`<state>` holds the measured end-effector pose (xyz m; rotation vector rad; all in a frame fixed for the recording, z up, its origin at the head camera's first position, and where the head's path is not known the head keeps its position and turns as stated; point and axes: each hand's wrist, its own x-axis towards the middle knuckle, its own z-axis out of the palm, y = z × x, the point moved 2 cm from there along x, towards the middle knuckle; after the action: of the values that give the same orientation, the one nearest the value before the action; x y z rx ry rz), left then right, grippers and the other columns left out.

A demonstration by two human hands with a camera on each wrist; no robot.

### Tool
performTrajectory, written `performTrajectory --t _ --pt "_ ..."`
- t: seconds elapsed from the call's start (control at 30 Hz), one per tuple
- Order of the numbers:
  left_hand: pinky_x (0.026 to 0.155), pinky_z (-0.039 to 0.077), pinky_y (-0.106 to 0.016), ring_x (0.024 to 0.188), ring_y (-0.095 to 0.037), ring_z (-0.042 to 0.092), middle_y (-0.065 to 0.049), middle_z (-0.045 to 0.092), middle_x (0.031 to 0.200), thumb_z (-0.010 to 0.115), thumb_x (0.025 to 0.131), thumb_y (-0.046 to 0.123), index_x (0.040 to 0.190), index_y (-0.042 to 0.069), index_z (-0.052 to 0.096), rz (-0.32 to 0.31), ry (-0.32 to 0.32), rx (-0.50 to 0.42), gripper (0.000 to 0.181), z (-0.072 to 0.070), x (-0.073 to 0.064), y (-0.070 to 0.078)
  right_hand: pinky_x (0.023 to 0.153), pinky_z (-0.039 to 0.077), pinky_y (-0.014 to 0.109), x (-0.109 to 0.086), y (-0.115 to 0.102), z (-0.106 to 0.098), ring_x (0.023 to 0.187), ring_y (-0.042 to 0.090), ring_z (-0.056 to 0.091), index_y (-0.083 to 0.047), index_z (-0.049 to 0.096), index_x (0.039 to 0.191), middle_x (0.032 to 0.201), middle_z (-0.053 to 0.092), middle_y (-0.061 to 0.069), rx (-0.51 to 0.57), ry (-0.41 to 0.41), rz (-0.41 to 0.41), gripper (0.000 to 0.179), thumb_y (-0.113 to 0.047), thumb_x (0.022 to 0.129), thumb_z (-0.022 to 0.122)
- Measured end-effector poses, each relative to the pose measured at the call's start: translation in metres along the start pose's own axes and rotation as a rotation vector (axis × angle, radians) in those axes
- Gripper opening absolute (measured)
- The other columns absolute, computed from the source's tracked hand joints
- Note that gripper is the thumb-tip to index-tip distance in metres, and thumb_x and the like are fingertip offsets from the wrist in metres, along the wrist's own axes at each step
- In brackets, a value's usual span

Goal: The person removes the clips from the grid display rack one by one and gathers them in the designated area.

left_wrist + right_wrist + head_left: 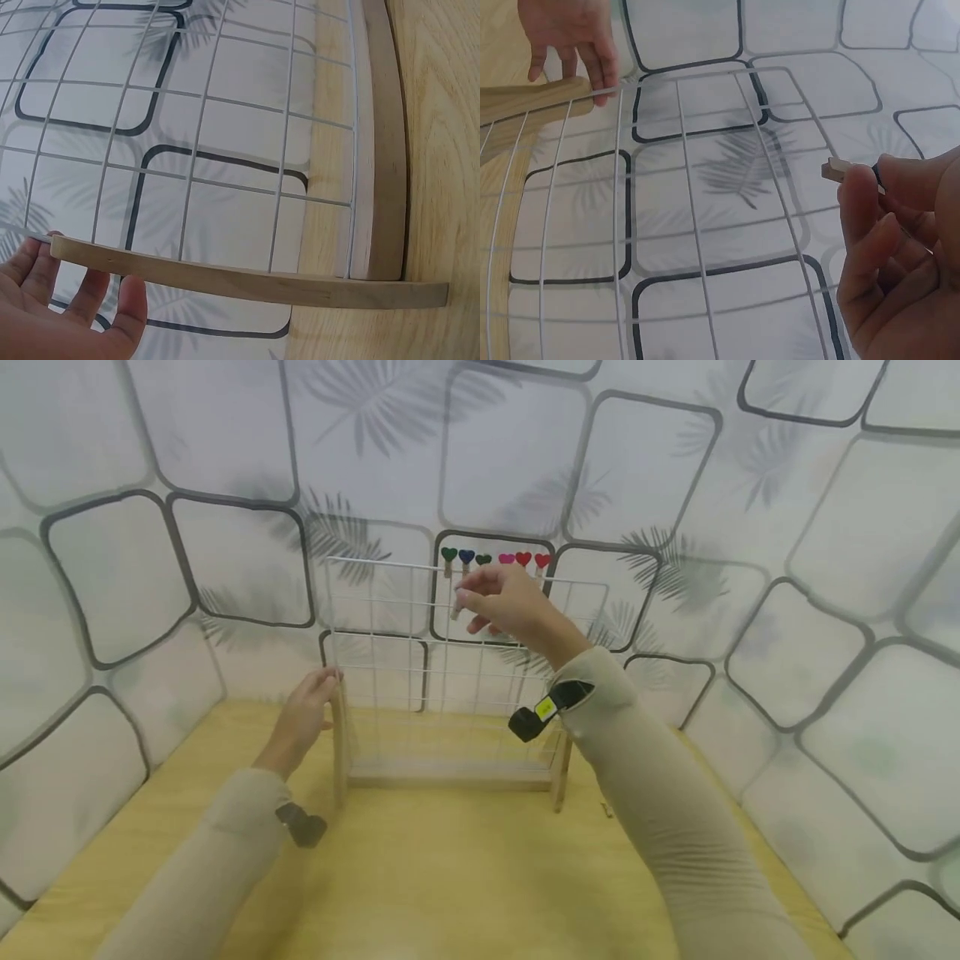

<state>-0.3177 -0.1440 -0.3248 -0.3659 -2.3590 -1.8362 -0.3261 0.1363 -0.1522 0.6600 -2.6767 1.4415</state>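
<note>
My right hand (510, 606) pinches a small wooden clothespin (838, 169) between thumb and index finger. A bit of dark blue shows at the clothespin's held end; the rest is hidden by the fingers. It is close to the top of a white wire grid rack (446, 668), which stands upright in a wooden frame. At the rack's left side, my left hand (303, 714) holds the upper end of the wooden post (247, 283), fingertips at the wire and thumb by the post's edge. Several heart clothespins, green, blue (467, 557), pink and red (523, 559), line the top wire.
The rack's wooden base bar (450, 783) stands on a light wood table (420, 877). A small wooden piece (606, 810) lies on the table right of the rack. Behind rises a patterned cloth backdrop (517, 452) with leaf prints, also at both sides.
</note>
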Motion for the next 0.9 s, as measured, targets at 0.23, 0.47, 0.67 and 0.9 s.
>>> performTrajectory --t 0.23,0.47,0.67,0.9 --pt "0.101 0.038 -0.060 0.137 -0.043 0.026 -0.025 0.027 0.152 0.027 0.107 0.040 0.151 -0.002 0.021 -0.024 -0.009 -0.028 0.061 -0.001 -0.001 -0.001 0.064 0.052 0.034 -0.016 0.028 -0.015 0.082 0.027 0.066 -0.007 0.063 0.114 0.104 0.067 0.009 -0.044 -0.008 0.001 0.022 -0.021 0.097 0.061" --pt "0.101 0.038 -0.059 0.136 -0.042 0.027 -0.025 0.028 0.152 0.029 0.107 0.039 0.150 -0.002 0.022 -0.023 -0.001 -0.042 0.060 0.002 0.002 0.000 0.072 0.052 0.040 -0.036 0.063 -0.035 0.085 0.029 0.064 -0.003 0.059 0.120 0.107 0.064 0.014 -0.064 -0.023 0.048 0.029 -0.023 0.099 0.058" --pt "0.101 0.039 -0.059 0.139 -0.040 0.024 -0.021 0.026 0.154 0.030 0.107 0.036 0.151 -0.002 0.021 -0.023 -0.005 -0.036 0.058 0.002 0.000 -0.004 0.070 0.050 0.037 -0.055 0.107 -0.044 0.084 0.022 0.064 0.000 0.057 0.124 0.113 0.062 0.019 -0.035 -0.003 0.122 0.036 -0.026 0.100 0.057" --pt "0.101 0.039 -0.057 0.139 -0.040 0.025 -0.022 0.025 0.154 0.029 0.107 0.038 0.151 -0.001 0.021 -0.008 -0.001 -0.027 0.060 0.003 0.000 -0.002 0.058 0.048 0.028 -0.080 0.159 -0.056 0.074 0.016 0.063 0.006 0.057 0.118 0.099 0.064 0.009 0.058 0.106 0.145 0.031 -0.019 0.099 0.058"
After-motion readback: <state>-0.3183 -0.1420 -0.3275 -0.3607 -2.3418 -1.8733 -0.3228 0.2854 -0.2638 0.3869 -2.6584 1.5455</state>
